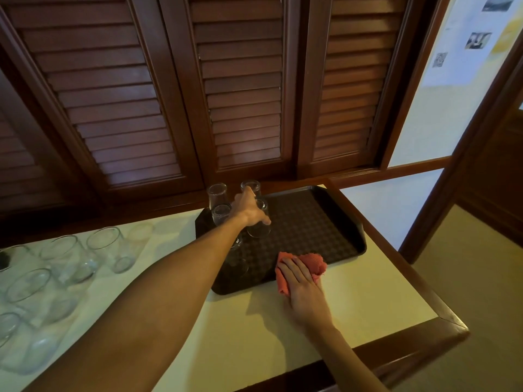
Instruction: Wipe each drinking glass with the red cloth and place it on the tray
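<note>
Our right hand (304, 281) rests flat on the red cloth (307, 265) at the tray (334, 222) edge while our left hand (250, 207) grips a glass (259, 222) being set down there; next, we release it.

left hand (249, 212) gripping — right hand (301, 281) flat

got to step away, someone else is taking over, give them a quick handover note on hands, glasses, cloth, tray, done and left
Left hand: gripping an upturned glass it is setting on the tray.
Right hand: flat on the red cloth, at the tray's near edge.
Done: several glasses stand upside down at the tray's left end.
Left: a group of glasses lying on the counter, far left, not yet on the tray; wipe each and place it.
</note>
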A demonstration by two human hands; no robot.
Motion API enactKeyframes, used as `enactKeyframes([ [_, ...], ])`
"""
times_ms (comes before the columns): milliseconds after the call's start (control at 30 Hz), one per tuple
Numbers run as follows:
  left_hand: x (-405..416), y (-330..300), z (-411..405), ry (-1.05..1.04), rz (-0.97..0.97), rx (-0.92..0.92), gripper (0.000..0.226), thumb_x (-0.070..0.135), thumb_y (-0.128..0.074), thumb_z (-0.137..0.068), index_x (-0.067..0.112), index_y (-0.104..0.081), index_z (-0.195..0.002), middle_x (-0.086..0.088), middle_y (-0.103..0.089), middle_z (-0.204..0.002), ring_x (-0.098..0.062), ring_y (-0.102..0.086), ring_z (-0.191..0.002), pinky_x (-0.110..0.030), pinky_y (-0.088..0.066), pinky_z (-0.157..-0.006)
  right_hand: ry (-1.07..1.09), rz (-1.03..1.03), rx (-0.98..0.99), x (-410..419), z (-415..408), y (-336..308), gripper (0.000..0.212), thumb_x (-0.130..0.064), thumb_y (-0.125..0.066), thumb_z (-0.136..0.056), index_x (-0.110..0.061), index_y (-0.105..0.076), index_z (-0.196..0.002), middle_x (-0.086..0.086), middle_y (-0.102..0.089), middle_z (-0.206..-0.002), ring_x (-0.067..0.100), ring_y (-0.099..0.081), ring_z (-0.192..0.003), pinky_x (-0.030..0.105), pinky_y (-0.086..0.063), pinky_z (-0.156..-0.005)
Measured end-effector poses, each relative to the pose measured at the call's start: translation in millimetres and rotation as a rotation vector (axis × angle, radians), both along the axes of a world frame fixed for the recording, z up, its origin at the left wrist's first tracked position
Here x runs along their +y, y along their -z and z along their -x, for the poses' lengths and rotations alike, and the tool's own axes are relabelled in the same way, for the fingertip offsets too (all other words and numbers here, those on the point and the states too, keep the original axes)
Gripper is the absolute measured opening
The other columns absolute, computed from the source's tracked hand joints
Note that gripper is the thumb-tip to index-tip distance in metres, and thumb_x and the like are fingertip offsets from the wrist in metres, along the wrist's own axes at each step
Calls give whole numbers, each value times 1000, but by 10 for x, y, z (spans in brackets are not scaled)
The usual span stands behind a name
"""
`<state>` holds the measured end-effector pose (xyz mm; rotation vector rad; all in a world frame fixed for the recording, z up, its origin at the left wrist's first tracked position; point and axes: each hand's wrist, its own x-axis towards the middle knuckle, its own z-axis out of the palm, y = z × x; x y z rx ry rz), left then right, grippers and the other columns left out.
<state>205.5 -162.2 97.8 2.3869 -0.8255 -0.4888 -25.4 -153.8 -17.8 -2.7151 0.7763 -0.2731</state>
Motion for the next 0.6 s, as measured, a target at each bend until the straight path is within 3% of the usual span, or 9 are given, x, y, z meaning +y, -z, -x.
enactKeyframes([
  [200,-13,-19,20,-2,-5,1,102,22,-97,-68,9,-38,-150,-13,-50,-146,-34,-52,-136,-50,-48,-112,-7,3,-14,2,-10,20,79,-57,1,-88,-32,-22,-159,-13,-12,-166,14,-5,-156,37,6,-122],
  [433,28,-70,44,63,-45,6,112,31,-95,-72,4,-29,-158,-18,-38,-160,-36,-39,-148,-45,-41,-116,-9,-10,-15,-21,-17,28,80,-58,0,-87,-32,-22,-159,-11,-16,-167,12,-5,-156,37,5,-123],
  [500,92,-181,23,95,-29,-11,115,40,-96,-67,6,-33,-158,-17,-39,-160,-35,-39,-148,-45,-42,-117,-4,-14,-24,-10,-9,6,75,-56,-5,-91,-32,-23,-159,-11,-18,-167,12,-6,-156,37,6,-123],
  [600,320,-448,-62,74,100,-62,104,50,-95,-65,8,-48,-148,-12,-58,-145,-28,-53,-137,-44,-47,-112,-1,-11,-45,5,6,-13,60,-41,-40,-100,-33,-25,-158,-11,-20,-166,10,-8,-155,40,2,-126],
])
